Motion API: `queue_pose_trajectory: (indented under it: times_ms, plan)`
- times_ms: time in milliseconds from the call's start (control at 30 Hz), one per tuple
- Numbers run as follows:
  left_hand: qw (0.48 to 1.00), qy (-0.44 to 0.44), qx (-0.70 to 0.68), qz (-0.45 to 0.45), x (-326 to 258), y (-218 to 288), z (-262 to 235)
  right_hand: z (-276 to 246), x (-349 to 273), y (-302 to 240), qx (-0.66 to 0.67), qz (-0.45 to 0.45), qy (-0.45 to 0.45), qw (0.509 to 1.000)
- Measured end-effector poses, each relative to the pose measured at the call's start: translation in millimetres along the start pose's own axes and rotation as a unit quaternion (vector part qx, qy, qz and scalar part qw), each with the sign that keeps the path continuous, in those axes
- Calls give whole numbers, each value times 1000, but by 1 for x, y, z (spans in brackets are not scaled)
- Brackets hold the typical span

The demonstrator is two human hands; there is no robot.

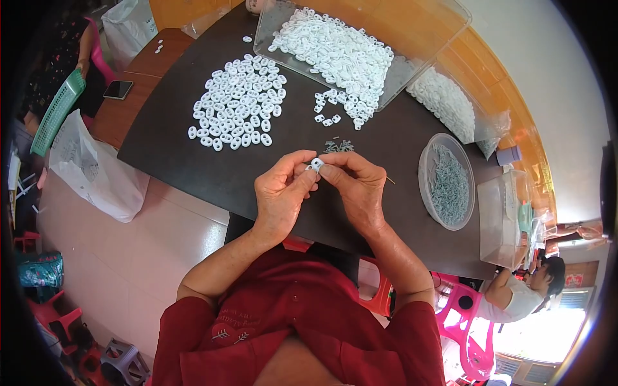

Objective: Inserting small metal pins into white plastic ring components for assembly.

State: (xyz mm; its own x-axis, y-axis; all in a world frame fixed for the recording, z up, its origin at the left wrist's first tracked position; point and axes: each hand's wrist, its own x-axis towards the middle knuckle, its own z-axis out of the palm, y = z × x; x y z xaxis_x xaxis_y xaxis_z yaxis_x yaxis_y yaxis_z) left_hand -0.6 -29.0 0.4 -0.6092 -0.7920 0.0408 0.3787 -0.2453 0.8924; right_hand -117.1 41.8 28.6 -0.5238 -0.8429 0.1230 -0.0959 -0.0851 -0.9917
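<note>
from afar, i see the left hand [278, 193] and right hand [358, 192], the grip of each pinching the same small white holed piece [317, 163], over the dark counter [399, 138] and just this side of the loose grey pins [339, 147].

Held white two-holed pc [317, 163] partly hidden by fingertips of L hand [278, 196] & R hand [360, 193]; single or dbl, can't tell. Grey pins [449, 188] in rd tub [423, 174]: too small to tell apart. Clear plastic bin [418, 37]: cut off, top edge. Person [56, 48], far L: head out of frame.
</note>
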Motion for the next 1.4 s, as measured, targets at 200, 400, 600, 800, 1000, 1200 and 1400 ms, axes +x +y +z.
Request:
queue_pose_trajectory:
  times_ms: [200, 400, 600, 800, 1000, 1200, 1400]
  plan:
    - [1000, -10, -19, 3, 1, -3, -1, -2, -1, 5, -35, -25, -15, 999]
    - [998, -8, -55, -4, 2, 2, -1, -2, -7, 4, -91, -61, -34, 993]
    - [997, -5, -73, -21, 0, 4, 2, -2, -8, -3, -242, -190, -24, 951]
    - [997, -2, -69, -29, -8, 13, 13, -7, -15, -5, -286, -259, 5, 923]
    - [999, -19, -36, -3, -18, 13, 22, -13, -25, -9, -258, -264, 33, 929]
    - [998, -44, 9, 41, -25, 8, 28, -21, -34, -13, -241, -288, 49, 925]
    - [995, -52, 21, 77, -32, 7, 38, -29, -40, -16, -236, -286, 48, 928]
